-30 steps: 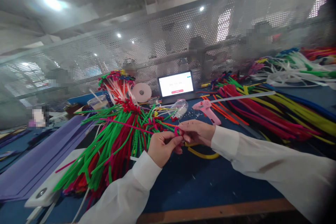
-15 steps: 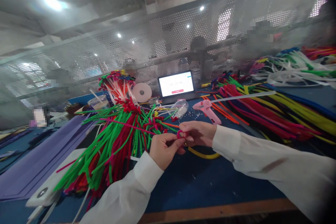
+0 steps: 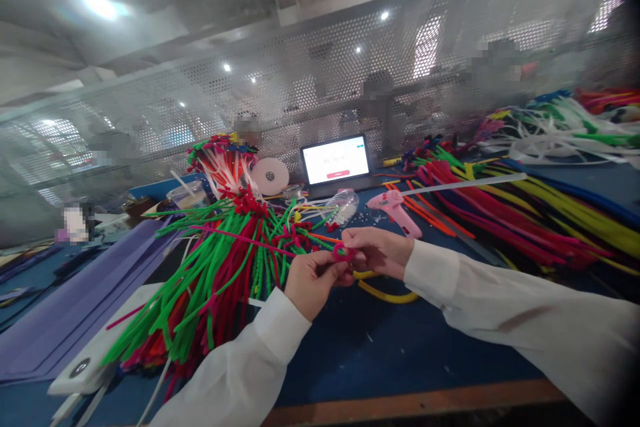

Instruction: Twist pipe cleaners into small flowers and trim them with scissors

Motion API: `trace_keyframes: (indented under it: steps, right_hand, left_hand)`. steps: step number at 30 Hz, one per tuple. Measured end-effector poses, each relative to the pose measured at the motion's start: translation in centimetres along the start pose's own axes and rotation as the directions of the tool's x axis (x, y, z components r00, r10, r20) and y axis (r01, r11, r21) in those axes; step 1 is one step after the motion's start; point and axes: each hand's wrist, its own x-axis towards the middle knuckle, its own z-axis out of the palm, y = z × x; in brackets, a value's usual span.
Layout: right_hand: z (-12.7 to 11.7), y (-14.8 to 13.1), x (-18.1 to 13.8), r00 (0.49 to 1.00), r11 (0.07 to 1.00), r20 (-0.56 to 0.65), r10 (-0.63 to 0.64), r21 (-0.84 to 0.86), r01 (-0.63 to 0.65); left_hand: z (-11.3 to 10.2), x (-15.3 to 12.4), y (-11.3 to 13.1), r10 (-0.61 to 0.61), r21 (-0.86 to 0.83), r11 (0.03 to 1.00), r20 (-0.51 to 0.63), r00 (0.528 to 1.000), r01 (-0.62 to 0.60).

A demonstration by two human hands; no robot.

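Both of my hands meet above the blue table (image 3: 390, 347), in white sleeves. My left hand (image 3: 313, 280) and my right hand (image 3: 377, 250) each pinch a pink pipe cleaner (image 3: 343, 253) that is curled into a small loop between the fingertips. Its long straight end runs off to the left over a heap of green and red pipe cleaners (image 3: 210, 273). A bent yellow pipe cleaner (image 3: 387, 295) lies on the table just under my right hand.
A pink glue gun (image 3: 397, 210) lies behind my hands, with a lit tablet (image 3: 336, 160) and a tape roll (image 3: 271, 175) farther back. Long multicoloured pipe cleaners (image 3: 525, 213) fill the right side. A purple sheet (image 3: 75, 293) lies left. People sit behind a perforated screen (image 3: 300, 93).
The pink loop has been wound tighter between my fingertips. Both hands have stayed in almost the same place.
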Motion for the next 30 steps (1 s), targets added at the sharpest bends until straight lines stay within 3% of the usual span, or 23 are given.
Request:
trace_keyframes:
  steps: [7,25,30]
  right_hand:
    - [0.41,0.04,-0.11,0.997,0.996,-0.005,0.073,0.045,-0.073]
    - [0.18,0.49,0.03,0.999,0.997,0.0,0.043,-0.065,-0.043]
    - [0.4,-0.21,-0.03,0.999,0.99,-0.032,0.041,-0.131,-0.045]
  left_hand:
    - [0.32,-0.3,0.04,0.011,0.06,0.998,0.004,1.0,-0.011]
    - [0.51,-0.52,0.03,0.03,0.064,0.997,-0.001,1.0,-0.03]
    - [0.15,-0.57,-0.12,0.128,0.261,0.959,-0.047,0.991,-0.111]
